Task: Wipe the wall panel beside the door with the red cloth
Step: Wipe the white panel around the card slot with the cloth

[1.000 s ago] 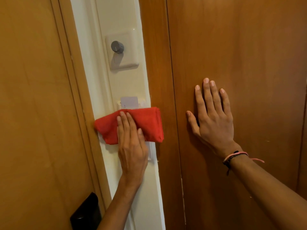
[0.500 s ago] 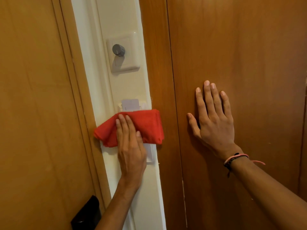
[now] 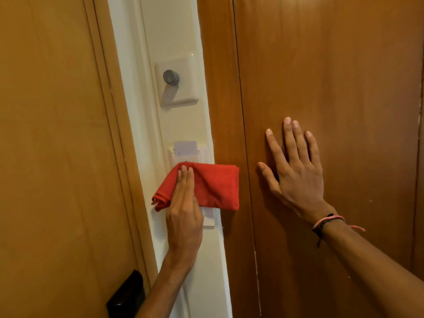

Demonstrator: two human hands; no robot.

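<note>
A narrow cream wall panel (image 3: 176, 125) runs upright between the wooden door (image 3: 52, 157) on the left and brown wood panelling (image 3: 332, 76) on the right. My left hand (image 3: 184, 210) presses the folded red cloth (image 3: 213, 185) flat against the panel, fingers together on its left part. The cloth covers the lower half of a white card holder (image 3: 185, 152) with a card in it and overlaps the wood on the right. My right hand (image 3: 296, 171) lies flat with fingers spread on the brown panelling, holding nothing.
Above the card holder is a white switch plate with a grey round knob (image 3: 171, 77). A black door lock plate (image 3: 126, 294) sits at the door's lower edge. My right wrist wears pink and black bands (image 3: 327, 222).
The left hand and red cloth have slid to the right across the panel, so the cloth's right end now overlaps the wood. The right hand stays put on the panelling.
</note>
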